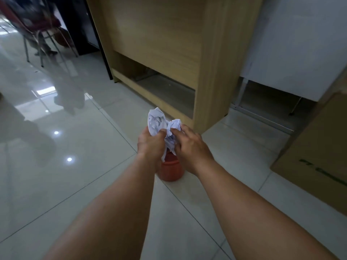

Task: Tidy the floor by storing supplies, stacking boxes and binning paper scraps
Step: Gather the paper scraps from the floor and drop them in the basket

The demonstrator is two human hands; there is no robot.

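Note:
Crumpled white paper scraps (pixel 159 123) are bunched between both my hands at the middle of the view. My left hand (pixel 150 144) grips the left side of the wad, and my right hand (pixel 189 145) pinches its right side with thumb and fingers. Directly below the hands stands a small orange-red bin (pixel 170 170) on the tiled floor; its opening is mostly hidden by my hands and the paper.
A wooden desk (pixel 210 62) with an open gap at its base stands just beyond the bin. A large cardboard box (pixel 319 151) sits at the right. A white panel (pixel 300 44) is behind it. A red chair (pixel 37 25) stands far left on the glossy floor.

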